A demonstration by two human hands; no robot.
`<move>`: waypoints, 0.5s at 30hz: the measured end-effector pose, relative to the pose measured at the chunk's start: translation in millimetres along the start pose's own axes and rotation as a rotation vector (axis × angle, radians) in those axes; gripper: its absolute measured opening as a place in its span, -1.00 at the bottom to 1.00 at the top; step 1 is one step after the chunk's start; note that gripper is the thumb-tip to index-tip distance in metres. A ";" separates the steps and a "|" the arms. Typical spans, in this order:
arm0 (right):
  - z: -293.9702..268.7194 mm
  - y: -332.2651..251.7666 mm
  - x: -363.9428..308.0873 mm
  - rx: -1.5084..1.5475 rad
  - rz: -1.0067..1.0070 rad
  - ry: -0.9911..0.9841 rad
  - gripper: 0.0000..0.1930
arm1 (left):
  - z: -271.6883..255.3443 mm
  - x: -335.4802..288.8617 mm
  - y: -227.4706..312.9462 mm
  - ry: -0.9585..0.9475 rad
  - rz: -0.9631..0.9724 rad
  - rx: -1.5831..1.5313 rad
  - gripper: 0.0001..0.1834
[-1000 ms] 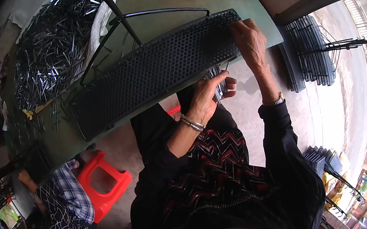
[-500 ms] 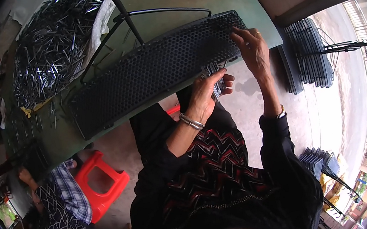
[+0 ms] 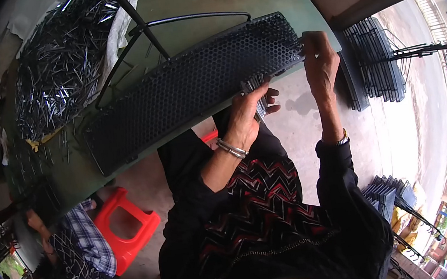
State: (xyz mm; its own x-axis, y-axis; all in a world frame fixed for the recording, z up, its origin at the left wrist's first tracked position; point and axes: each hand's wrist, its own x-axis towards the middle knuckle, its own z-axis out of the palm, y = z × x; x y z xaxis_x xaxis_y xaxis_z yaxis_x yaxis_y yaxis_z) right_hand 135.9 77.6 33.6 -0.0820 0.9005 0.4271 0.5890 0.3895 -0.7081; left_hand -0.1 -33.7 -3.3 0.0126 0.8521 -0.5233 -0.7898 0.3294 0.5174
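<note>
A long black panel (image 3: 187, 79) with a honeycomb of small holes lies slantwise along the table's near edge. My left hand (image 3: 245, 114) is closed round a bundle of thin shiny metal strips (image 3: 254, 83), just in front of the panel's near long side. At the panel's right end, my right hand (image 3: 322, 64) is curled with its fingertips pinched together close to the corner. Whatever those fingertips hold, if anything, is hidden. A black bent-rod frame (image 3: 196, 16) rises from the panel's far side.
A heap of loose dark metal strips (image 3: 64, 64) fills an opened sack on the green table (image 3: 182, 1). Black racks (image 3: 374, 60) stand stacked at the right. A red stool (image 3: 128, 231) and another person in a checked garment (image 3: 85, 270) are at lower left.
My right hand has moved right, from over the panel's top to beyond its right end, and its fingers have curled in. The left hand keeps its bundle, barely shifted.
</note>
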 end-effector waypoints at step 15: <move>22.4 18.0 13.1 -0.074 -0.109 -0.008 -0.92 | 11.7 -3.4 -0.3 -0.071 -0.025 -0.041 -0.73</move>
State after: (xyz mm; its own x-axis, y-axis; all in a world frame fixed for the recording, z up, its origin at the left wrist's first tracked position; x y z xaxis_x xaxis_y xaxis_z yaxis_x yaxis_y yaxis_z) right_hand 127.4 100.7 13.8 -0.1550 0.8552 0.4945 0.6342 0.4699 -0.6140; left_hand 7.2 -31.9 6.2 0.0751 0.8708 -0.4858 -0.8132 0.3354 0.4756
